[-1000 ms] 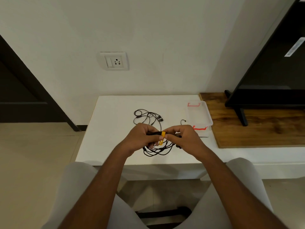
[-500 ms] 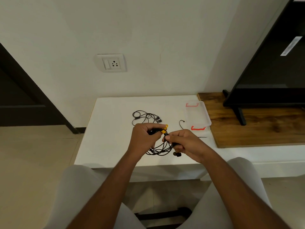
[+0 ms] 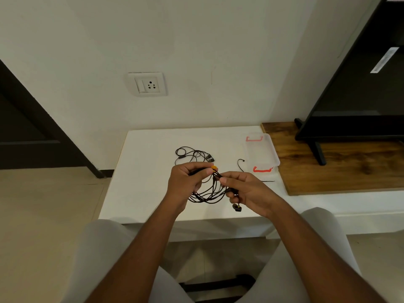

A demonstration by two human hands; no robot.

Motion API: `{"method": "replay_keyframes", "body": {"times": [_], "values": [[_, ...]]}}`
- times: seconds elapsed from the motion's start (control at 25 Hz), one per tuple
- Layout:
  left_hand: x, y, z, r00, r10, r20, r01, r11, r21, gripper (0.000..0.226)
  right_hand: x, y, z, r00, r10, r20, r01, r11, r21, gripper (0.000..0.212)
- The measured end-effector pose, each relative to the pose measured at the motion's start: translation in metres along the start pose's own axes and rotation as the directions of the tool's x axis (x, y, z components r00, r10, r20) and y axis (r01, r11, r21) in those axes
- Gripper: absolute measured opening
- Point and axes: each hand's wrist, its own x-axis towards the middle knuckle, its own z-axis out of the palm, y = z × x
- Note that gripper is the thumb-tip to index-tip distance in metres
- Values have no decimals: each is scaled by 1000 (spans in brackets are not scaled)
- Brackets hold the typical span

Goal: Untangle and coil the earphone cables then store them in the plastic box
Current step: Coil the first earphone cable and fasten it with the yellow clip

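Note:
A coiled black earphone cable (image 3: 207, 193) hangs in loops between both hands above the white table (image 3: 140, 176). My left hand (image 3: 185, 182) grips the top of the coil, where an orange clip (image 3: 213, 167) sticks out by the thumb. My right hand (image 3: 247, 189) pinches the strands just right of the clip, and an earbud (image 3: 237, 207) dangles below it. A second black earphone (image 3: 194, 155) lies tangled on the table behind my hands. The clear plastic box (image 3: 262, 154) with red latches sits at the table's right side.
A loose black cable end (image 3: 240, 165) lies next to the box. A wooden board (image 3: 341, 167) carrying a black TV stand (image 3: 317, 149) borders the table on the right. A wall socket (image 3: 147, 84) is above the table. My knees are below the front edge.
The hands have drawn slightly apart. The orange clip has shifted up toward the left thumb, and the right hand now pinches the strands with the earbud dangling below.

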Motion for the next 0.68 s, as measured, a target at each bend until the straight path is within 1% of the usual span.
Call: {"method": "replay_keyframes", "body": {"times": [0.12, 0.2, 0.36, 0.48, 0.6, 0.68], "values": [[0, -1, 0, 1000, -9, 23, 10, 1000, -27, 16, 1, 0, 4, 994, -87, -61, 85, 996, -26, 13], [0, -1, 0, 999, -20, 50, 23, 998, -56, 19, 2, -1, 7, 983, -137, -120, 132, 990, -54, 9], [0, 0, 1, 996, -26, 85, 34, 995, -89, 24, 1, -1, 13, 955, -220, -199, 205, 975, -89, 12], [0, 0, 0, 997, -1, 82, 6, 998, -62, 25, -1, -3, 16, 930, -266, -255, 244, 963, -113, 10], [1, 0, -1, 998, 10, 70, -9, 1000, -26, 26, -3, -3, 17, 883, -370, -290, 329, 927, -179, 11], [1, 0, -1, 998, 8, 60, -8, 1000, -3, 25, -4, -3, 19, 861, -415, -295, 360, 906, -223, 13]]}}
